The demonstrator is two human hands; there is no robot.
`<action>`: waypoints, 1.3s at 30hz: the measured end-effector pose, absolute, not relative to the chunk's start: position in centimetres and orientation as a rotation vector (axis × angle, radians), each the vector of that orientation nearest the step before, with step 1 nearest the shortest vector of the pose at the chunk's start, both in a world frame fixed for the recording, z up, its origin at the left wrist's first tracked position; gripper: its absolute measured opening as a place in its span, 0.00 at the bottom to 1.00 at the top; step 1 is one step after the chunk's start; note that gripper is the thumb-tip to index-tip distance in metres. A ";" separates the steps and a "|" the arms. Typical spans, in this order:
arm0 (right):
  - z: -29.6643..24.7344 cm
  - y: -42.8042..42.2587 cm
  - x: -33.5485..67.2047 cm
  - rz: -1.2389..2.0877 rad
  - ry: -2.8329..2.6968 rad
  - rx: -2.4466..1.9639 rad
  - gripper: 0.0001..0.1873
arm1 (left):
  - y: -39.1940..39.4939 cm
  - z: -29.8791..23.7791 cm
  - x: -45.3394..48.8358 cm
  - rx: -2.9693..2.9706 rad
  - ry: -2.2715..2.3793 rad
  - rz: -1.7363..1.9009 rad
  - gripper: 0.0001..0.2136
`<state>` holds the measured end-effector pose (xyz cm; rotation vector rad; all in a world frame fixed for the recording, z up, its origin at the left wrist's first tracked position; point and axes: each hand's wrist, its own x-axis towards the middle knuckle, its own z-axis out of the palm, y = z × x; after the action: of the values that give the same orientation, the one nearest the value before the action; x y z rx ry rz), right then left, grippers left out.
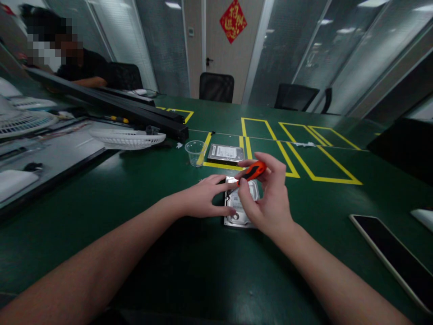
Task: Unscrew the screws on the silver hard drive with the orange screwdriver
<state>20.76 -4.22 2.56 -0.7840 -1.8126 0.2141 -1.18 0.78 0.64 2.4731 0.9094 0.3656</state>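
Note:
A silver hard drive [238,203] lies flat on the green table in front of me. My left hand [206,197] rests at its left side, fingers spread, with the thumb and fingertips on the drive's edge. An orange and black screwdriver [252,173] is gripped in my right hand [270,198]. It slants down to the left, its tip at the left part of the drive's top. Behind lies a second hard drive [225,153] with a white label, inside a yellow tape outline. Just left of that one stands a clear plastic cup [195,153].
A phone [392,257] lies at the right on the green table [321,253]. White fan grilles [131,138], long black bars [135,106] and a grey panel [64,153] cover the left side. Chairs [216,87] stand beyond the far edge; another person [84,65] sits at the far left.

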 end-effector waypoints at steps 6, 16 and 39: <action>3.0 -4.2 20.9 0.066 -1.841 -0.810 0.35 | 0.9 0.1 -1.3 2.459 0.924 0.383 0.41; 3.5 -4.2 20.7 -0.018 -1.879 -0.799 0.38 | 0.7 0.7 -1.2 2.465 0.935 0.339 0.39; 2.5 -4.0 20.8 0.118 -1.845 -0.803 0.39 | 0.8 0.5 -1.2 2.468 0.937 0.340 0.41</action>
<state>20.81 -3.99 2.51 -0.8034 -1.8445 0.1178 -1.17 0.81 0.46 2.4679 0.9371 0.3401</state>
